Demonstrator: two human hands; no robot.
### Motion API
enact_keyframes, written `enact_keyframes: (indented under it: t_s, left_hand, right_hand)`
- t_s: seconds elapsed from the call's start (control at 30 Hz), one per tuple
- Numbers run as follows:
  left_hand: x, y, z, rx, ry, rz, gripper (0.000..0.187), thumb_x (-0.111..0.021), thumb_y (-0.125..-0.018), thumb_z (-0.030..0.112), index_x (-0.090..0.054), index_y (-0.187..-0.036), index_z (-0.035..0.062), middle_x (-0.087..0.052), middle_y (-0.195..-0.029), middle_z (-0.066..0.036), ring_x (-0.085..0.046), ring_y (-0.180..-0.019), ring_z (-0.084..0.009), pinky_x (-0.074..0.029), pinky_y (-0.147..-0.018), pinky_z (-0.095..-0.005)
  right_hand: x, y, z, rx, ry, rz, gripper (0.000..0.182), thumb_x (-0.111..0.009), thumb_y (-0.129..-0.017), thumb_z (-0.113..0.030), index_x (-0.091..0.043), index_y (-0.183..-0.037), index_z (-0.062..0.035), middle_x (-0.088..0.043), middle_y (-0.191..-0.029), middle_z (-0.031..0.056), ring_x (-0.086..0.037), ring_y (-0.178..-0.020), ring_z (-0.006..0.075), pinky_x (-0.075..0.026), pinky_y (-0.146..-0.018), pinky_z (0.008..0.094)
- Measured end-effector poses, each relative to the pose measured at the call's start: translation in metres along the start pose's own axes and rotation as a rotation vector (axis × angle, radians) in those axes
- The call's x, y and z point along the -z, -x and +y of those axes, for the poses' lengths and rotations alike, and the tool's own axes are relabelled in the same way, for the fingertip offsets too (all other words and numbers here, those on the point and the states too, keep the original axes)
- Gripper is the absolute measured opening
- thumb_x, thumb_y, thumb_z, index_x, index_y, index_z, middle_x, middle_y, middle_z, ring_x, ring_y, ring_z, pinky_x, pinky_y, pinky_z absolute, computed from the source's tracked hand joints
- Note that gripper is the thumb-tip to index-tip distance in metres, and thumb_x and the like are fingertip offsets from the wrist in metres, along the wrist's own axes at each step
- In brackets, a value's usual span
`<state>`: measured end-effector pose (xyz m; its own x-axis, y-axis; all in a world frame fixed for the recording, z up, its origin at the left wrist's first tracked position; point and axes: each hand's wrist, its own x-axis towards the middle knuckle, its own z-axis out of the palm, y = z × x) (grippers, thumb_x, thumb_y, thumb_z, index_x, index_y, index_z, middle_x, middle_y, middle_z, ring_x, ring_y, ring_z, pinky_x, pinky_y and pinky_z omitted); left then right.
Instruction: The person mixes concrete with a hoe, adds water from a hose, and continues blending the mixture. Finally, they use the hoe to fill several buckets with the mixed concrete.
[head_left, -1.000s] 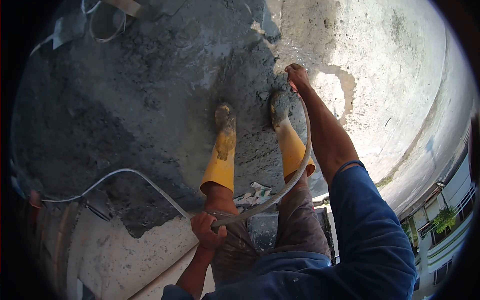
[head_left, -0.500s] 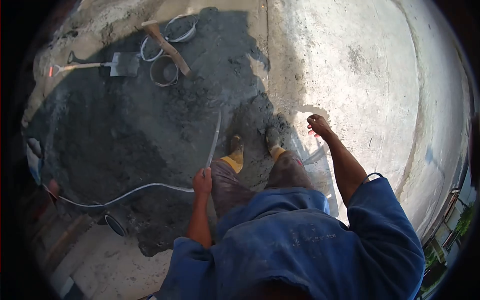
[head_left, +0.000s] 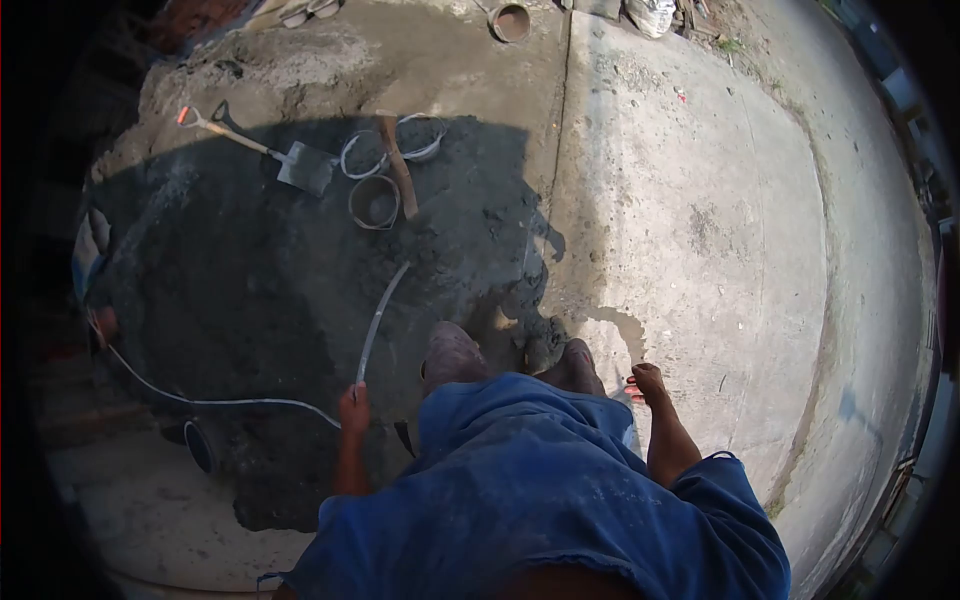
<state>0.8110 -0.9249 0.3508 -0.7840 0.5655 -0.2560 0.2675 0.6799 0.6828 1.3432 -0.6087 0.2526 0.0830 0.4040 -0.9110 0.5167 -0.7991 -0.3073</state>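
My left hand [head_left: 354,408] is closed round a pale hose [head_left: 372,332]. One end of the hose sticks up and curves away over the dark wet ground, while the rest trails off to the left. Out to the right, my right hand [head_left: 645,383] hangs over the pale concrete [head_left: 690,300] with its fingers partly curled and apart, and nothing shows in it. Ahead lie a wooden piece [head_left: 400,170], a round bucket [head_left: 374,203] and a shovel [head_left: 306,168].
Two white-rimmed containers, one on the left [head_left: 362,156] and one on the right [head_left: 424,138], flank the wooden piece. Another bucket [head_left: 511,23] and a white sack [head_left: 652,16] stand at the far edge. A round dark object [head_left: 199,446] lies at lower left.
The view has tilted up, showing more ground ahead. My left hand still grips the hose, whose free end now points further left. My right hand is still off to the right.
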Motion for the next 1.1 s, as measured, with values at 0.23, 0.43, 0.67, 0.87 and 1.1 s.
enact_keyframes:
  t_s: [0.23, 0.43, 0.67, 0.87, 1.1]
  left_hand:
    - [0.049, 0.027, 0.014, -0.01, -0.043, 0.194, 0.04, -0.047, -0.097, 0.027, -0.044, -0.067, 0.0016, -0.033, -0.059, 0.001, -0.032, -0.059, -0.0088, -0.031, -0.05, -0.0323]
    - [0.086, 0.038, 0.007, 0.114, 0.073, 0.326, 0.04, -0.046, -0.098, 0.026, -0.04, -0.064, 0.0055, -0.032, -0.06, 0.005, -0.029, -0.058, -0.0056, -0.026, -0.049, -0.0292]
    - [0.116, 0.042, -0.021, 0.231, 0.327, 0.516, 0.04, -0.045, -0.098, 0.03, -0.038, -0.062, 0.0118, -0.031, -0.058, 0.008, -0.028, -0.053, -0.0034, -0.023, -0.046, -0.0258]
    - [0.157, 0.034, -0.026, 0.511, 0.78, 0.642, 0.039, -0.043, -0.098, 0.038, -0.043, -0.068, 0.0126, -0.033, -0.055, 0.006, -0.031, -0.048, -0.0065, -0.026, -0.046, -0.0246]
    - [0.254, 0.025, -0.019, 0.522, 1.228, 0.751, 0.04, -0.039, -0.099, 0.044, -0.045, -0.077, 0.0109, -0.035, -0.062, 0.002, -0.036, -0.057, -0.0125, -0.034, -0.057, -0.0294]
  right_hand:
    - [-0.012, -0.012, -0.015, 0.036, 0.086, -0.065, 0.037, -0.049, -0.089, -0.027, -0.05, -0.122, -0.0103, -0.063, -0.099, 0.0106, -0.066, -0.071, 0.0209, -0.049, -0.062, 0.0414]
    - [-0.041, -0.023, -0.055, 0.098, 0.136, -0.12, 0.04, -0.05, -0.09, -0.031, -0.049, -0.124, -0.01, -0.062, -0.102, 0.0106, -0.066, -0.073, 0.0208, -0.049, -0.063, 0.0404]
    - [-0.097, -0.019, -0.109, 0.096, 0.289, -0.122, 0.041, -0.05, -0.092, -0.034, -0.047, -0.127, -0.0142, -0.062, -0.102, 0.0085, -0.065, -0.076, 0.0209, -0.049, -0.067, 0.0432]
    - [-0.177, 0.017, -0.154, 0.148, 0.441, -0.153, 0.042, -0.053, -0.089, -0.031, -0.048, -0.126, -0.0115, -0.064, -0.101, 0.0109, -0.066, -0.08, 0.0232, -0.049, -0.063, 0.0397]
    - [-0.333, 0.077, -0.196, 0.206, 0.635, -0.33, 0.044, -0.051, -0.092, -0.035, -0.045, -0.128, -0.011, -0.064, -0.103, 0.0113, -0.065, -0.083, 0.0255, -0.05, -0.069, 0.0431]
